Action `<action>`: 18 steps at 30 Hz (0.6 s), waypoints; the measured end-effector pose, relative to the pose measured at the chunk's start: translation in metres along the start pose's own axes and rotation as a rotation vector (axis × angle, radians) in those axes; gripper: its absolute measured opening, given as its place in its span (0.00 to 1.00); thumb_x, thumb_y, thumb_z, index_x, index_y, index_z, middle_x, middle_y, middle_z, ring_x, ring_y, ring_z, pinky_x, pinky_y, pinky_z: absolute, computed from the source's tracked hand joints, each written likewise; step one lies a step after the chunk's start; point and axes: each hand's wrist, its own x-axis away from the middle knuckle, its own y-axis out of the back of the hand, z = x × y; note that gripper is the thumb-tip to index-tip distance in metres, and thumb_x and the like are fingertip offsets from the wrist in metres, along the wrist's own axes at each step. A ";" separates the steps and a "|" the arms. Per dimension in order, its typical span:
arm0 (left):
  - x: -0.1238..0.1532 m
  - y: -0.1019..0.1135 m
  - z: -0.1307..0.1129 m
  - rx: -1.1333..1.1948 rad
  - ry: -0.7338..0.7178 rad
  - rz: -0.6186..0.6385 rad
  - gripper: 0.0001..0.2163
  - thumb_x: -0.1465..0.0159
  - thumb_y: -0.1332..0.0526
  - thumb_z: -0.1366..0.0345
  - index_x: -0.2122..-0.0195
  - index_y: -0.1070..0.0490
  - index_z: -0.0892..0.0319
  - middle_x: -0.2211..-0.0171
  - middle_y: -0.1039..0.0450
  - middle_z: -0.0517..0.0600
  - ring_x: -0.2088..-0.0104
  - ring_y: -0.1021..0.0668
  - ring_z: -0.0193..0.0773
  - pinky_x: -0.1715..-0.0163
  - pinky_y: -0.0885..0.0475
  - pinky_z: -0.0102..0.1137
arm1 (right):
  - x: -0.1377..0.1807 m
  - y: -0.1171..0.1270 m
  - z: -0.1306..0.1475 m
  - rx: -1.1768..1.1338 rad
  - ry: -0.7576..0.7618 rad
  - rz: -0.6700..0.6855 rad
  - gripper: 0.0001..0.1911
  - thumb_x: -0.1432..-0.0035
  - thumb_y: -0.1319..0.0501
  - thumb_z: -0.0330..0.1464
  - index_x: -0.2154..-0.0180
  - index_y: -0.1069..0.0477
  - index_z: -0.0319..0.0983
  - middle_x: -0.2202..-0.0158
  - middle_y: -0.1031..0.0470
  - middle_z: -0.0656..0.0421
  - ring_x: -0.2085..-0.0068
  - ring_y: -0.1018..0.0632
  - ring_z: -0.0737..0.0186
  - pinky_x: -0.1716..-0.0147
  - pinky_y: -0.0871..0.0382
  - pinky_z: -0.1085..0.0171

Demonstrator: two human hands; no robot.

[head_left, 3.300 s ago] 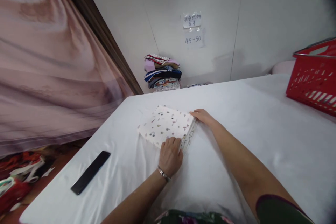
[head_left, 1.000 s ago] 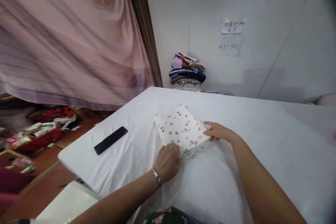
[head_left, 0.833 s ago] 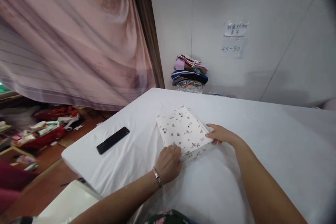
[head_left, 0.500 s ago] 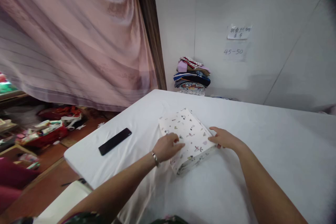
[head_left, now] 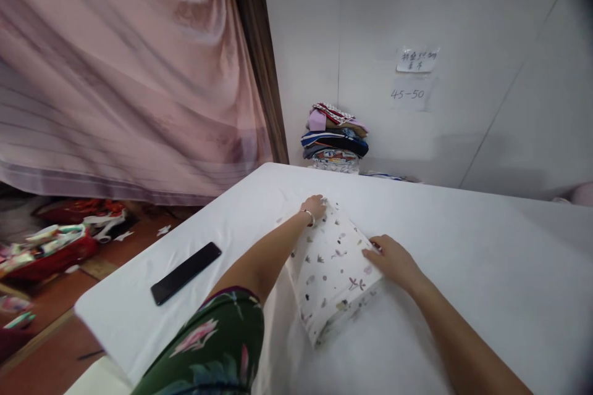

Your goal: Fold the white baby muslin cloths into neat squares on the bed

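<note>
A folded white cloth point(head_left: 331, 259) printed with small plants and animals lies on the white-covered table in front of me. My left hand point(head_left: 315, 207), with a bracelet at its wrist, reaches across to the cloth's far edge and has its fingers bent and closed on the fabric there. On the near right side, my right hand point(head_left: 391, 260) grips the cloth's edge, thumb on top and the other fingers partly hidden below. Several layers show along the near fold.
A long black phone-like slab point(head_left: 186, 273) lies on the table point(head_left: 486, 296) at left. Stacked folded fabrics point(head_left: 334, 139) stand by the wall at the back. A pink curtain point(head_left: 134, 74) hangs at left. Below it, a red container point(head_left: 50, 250) of odds and ends sits on the floor.
My left hand has moved from the cloth's near left part to its far edge. My right hand stays at the right edge. The view has shifted slightly.
</note>
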 end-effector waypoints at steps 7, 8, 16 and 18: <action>-0.022 -0.011 0.007 0.077 0.010 -0.007 0.23 0.47 0.42 0.67 0.48 0.34 0.61 0.46 0.36 0.56 0.49 0.31 0.43 0.51 0.38 0.29 | 0.003 -0.006 0.004 0.072 0.138 -0.107 0.14 0.45 0.48 0.33 0.57 0.31 0.37 0.55 0.32 0.53 0.53 0.33 0.57 0.55 0.41 0.63; -0.021 -0.011 0.008 0.084 0.002 -0.010 0.23 0.47 0.42 0.67 0.48 0.34 0.61 0.46 0.35 0.56 0.49 0.31 0.43 0.51 0.38 0.29 | 0.004 -0.007 0.006 0.093 0.152 -0.122 0.14 0.45 0.48 0.32 0.57 0.31 0.37 0.54 0.33 0.52 0.53 0.33 0.57 0.54 0.41 0.62; -0.018 -0.007 0.007 0.127 -0.078 -0.025 0.23 0.48 0.42 0.70 0.49 0.33 0.60 0.48 0.35 0.55 0.53 0.30 0.40 0.54 0.36 0.27 | 0.009 -0.011 0.020 0.210 0.201 -0.160 0.15 0.47 0.49 0.22 0.59 0.31 0.37 0.56 0.30 0.53 0.54 0.34 0.57 0.57 0.42 0.63; -0.019 -0.006 0.006 0.133 -0.099 -0.036 0.21 0.49 0.42 0.71 0.52 0.31 0.60 0.50 0.34 0.54 0.53 0.29 0.39 0.54 0.36 0.27 | 0.011 -0.011 0.025 0.261 0.202 -0.165 0.15 0.46 0.50 0.21 0.60 0.30 0.37 0.58 0.30 0.53 0.55 0.33 0.57 0.59 0.43 0.63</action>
